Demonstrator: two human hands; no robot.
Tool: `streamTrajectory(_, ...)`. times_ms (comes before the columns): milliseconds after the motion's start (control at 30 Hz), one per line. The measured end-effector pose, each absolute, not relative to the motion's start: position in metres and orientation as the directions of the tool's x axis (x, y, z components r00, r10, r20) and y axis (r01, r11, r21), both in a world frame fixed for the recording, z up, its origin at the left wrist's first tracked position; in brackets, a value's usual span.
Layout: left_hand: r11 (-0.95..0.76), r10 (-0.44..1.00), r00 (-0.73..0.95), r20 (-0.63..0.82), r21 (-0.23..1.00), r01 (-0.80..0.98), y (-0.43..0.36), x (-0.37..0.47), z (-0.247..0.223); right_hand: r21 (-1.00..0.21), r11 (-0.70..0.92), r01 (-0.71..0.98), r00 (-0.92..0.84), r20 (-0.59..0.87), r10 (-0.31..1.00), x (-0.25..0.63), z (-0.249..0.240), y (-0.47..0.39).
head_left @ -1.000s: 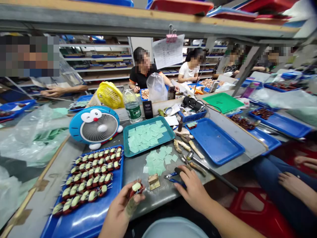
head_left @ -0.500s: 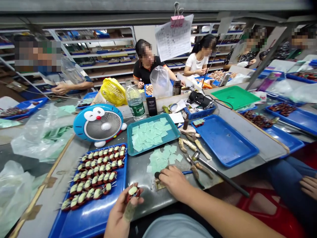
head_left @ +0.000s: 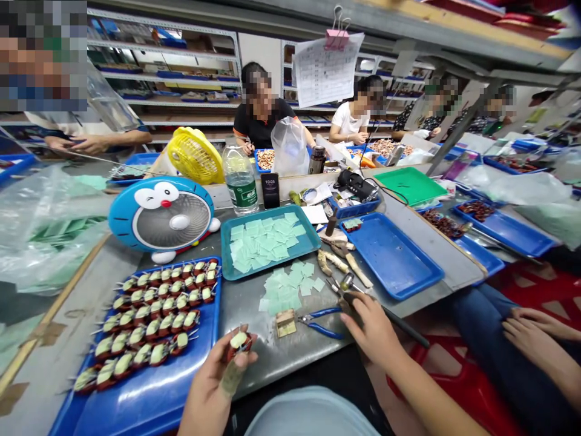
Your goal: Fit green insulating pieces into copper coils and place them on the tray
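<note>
Between the fingers and thumb of my left hand (head_left: 215, 369) is a small wound coil part (head_left: 239, 342) with a red-brown body and pale yellow top. A wrap covers the thumb. My right hand (head_left: 370, 327) reaches over dark-handled pliers, its thumb and forefinger apart; whether it touches them is hidden. Left of it lie blue-handled pliers (head_left: 323, 321) and a small tan block (head_left: 285, 323). Rows of similar coil parts (head_left: 154, 327) stand in the blue tray (head_left: 118, 402) to the left. Pale green paper squares (head_left: 288, 287) are scattered on the bench.
Behind the loose squares, a teal tray (head_left: 313, 242) holds more. A blue fan (head_left: 161, 215), a water bottle (head_left: 241, 181) and a phone (head_left: 270, 191) stand further back. Another blue tray (head_left: 394, 260) is at right, beside wrapped-handle pliers (head_left: 333, 261). Co-workers sit opposite and at right.
My right hand has moved right, from the tan block toward the dark-handled pliers, uncovering the block and the blue-handled pliers. My left hand keeps hold of the coil part. The view has shifted right.
</note>
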State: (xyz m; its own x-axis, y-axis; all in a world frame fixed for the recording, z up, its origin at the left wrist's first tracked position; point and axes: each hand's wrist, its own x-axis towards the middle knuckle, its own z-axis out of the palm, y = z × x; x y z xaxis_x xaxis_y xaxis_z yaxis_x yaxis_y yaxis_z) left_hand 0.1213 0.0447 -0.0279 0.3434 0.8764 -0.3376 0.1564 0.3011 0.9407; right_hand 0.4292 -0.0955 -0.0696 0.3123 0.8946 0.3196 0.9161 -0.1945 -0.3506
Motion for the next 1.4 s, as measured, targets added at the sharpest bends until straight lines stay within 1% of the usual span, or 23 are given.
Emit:
streamTrajectory(167, 0.244, 0.878, 0.378, -0.293, 0.954, 0.172, 0.046, 0.125, -0.037, -0.295, -0.090, 0.951, 0.159, 0.219, 0.963, 0.402, -0.076, -0.088)
streamTrajectory(267, 0.281, 0.869, 0.378, -0.318, 0.948, 0.150, 0.048, 0.129, -0.031, -0.280, -0.089, 0.956, 0.143, 0.178, 0.974, 0.391, -0.080, -0.075)
streamTrajectory(367, 0.323, 0.871, 0.349, -0.346, 0.938, 0.125, 0.051, 0.136, -0.022, -0.269, -0.137, 0.953, 0.189, 0.179, 0.966, 0.396, -0.081, -0.067)
streamTrajectory(467, 0.325, 0.874, 0.335, -0.351, 0.936, 0.132, 0.055, 0.143, -0.018, -0.270, -0.175, 0.947, 0.232, 0.196, 0.953, 0.409, -0.078, -0.065)
streamTrajectory(633, 0.236, 0.870, 0.404, -0.281, 0.959, 0.160, 0.062, 0.142, -0.028, -0.282, -0.331, 0.901, 0.395, 0.210, 0.894, 0.433, -0.085, -0.089)
streamTrajectory(733, 0.157, 0.845, 0.485, -0.226, 0.971, 0.178, 0.066, 0.139, -0.036, -0.289, -0.373, 0.882, 0.434, 0.187, 0.881, 0.447, -0.096, -0.102)
streamTrajectory(900, 0.115, 0.831, 0.523, -0.190, 0.978, 0.172, 0.073, 0.143, -0.035, -0.362, -0.343, 0.867, 0.393, 0.074, 0.917, 0.470, -0.098, -0.094)
streamTrajectory(1067, 0.181, 0.782, 0.601, -0.163, 0.983, 0.032, 0.074, 0.149, -0.022, -0.482, -0.298, 0.824, 0.330, -0.019, 0.944, 0.489, -0.084, -0.094)
streamTrajectory(1100, 0.181, 0.776, 0.612, -0.153, 0.983, 0.016, 0.073, 0.150, -0.021, -0.510, -0.314, 0.801, 0.347, -0.032, 0.937, 0.491, -0.080, -0.097)
streamTrajectory(1133, 0.175, 0.772, 0.619, -0.142, 0.985, 0.008, 0.073, 0.150, -0.020, -0.572, -0.345, 0.744, 0.389, -0.049, 0.920, 0.490, -0.075, -0.099)
streamTrajectory(1167, 0.167, 0.773, 0.621, -0.133, 0.986, 0.004, 0.073, 0.151, -0.019, -0.673, -0.376, 0.638, 0.444, -0.078, 0.893, 0.488, -0.070, -0.101)
streamTrajectory(1200, 0.161, 0.772, 0.623, -0.128, 0.987, 0.003, 0.073, 0.151, -0.019, -0.798, -0.382, 0.466, 0.493, -0.124, 0.861, 0.482, -0.064, -0.102)
streamTrajectory(1233, 0.157, 0.771, 0.624, -0.124, 0.988, 0.003, 0.072, 0.152, -0.019, -0.909, -0.348, 0.228, 0.517, -0.190, 0.835, 0.475, -0.058, -0.101)
streamTrajectory(1267, 0.155, 0.768, 0.629, -0.121, 0.988, 0.002, 0.072, 0.154, -0.019, -0.961, -0.274, -0.036, 0.494, -0.256, 0.831, 0.465, -0.050, -0.098)
streamTrajectory(1300, 0.154, 0.760, 0.639, -0.118, 0.988, -0.001, 0.071, 0.155, -0.018, -0.941, -0.198, -0.273, 0.423, -0.302, 0.854, 0.453, -0.043, -0.095)
streamTrajectory(1333, 0.153, 0.751, 0.651, -0.112, 0.988, -0.007, 0.070, 0.157, -0.018, -0.885, -0.159, -0.438, 0.323, -0.320, 0.891, 0.441, -0.036, -0.091)
streamTrajectory(1367, 0.152, 0.739, 0.665, -0.104, 0.988, -0.015, 0.070, 0.159, -0.016, -0.824, -0.168, -0.540, 0.219, -0.331, 0.918, 0.428, -0.028, -0.086)
streamTrajectory(1400, 0.150, 0.730, 0.677, -0.096, 0.989, -0.021, 0.069, 0.160, -0.014, -0.786, -0.207, -0.582, 0.126, -0.339, 0.932, 0.417, -0.021, -0.082)
